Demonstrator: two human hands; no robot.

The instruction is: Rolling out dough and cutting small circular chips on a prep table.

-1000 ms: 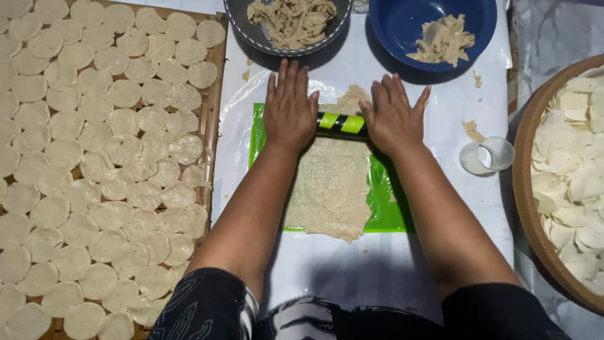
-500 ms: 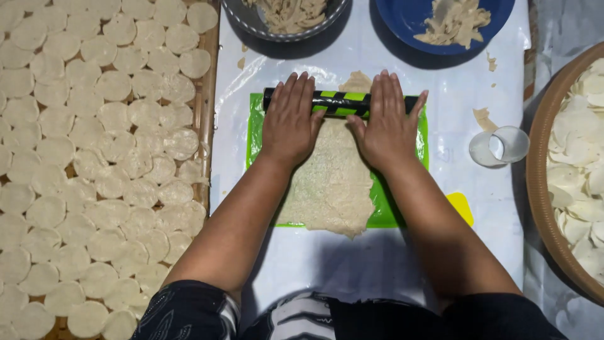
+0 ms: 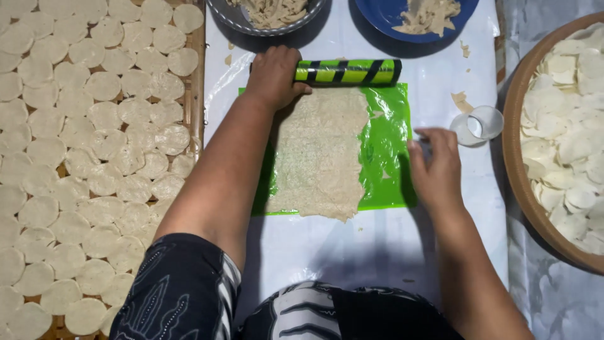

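Observation:
A thin sheet of pale dough (image 3: 321, 154) lies flattened on a green plastic sheet (image 3: 387, 148) over a white cloth. A green-and-black striped roller (image 3: 349, 72) rests at the far edge of the dough. My left hand (image 3: 272, 77) grips the roller's left end. My right hand (image 3: 435, 167) is off the roller, at the right edge of the green plastic, fingers curled at the plastic's rim. A small white ring cutter (image 3: 478, 124) lies just beyond my right hand.
A woven tray (image 3: 196, 94) on the left holds several round dough discs. A brown bowl (image 3: 513, 157) on the right is full of cut discs. A grey bowl (image 3: 270, 16) and a blue dish (image 3: 418, 19) with dough scraps stand at the far side.
Both hands were pressing the roller over the dough. The roller has gone to the far edge; my right hand has left it and moved to the right side of the plastic.

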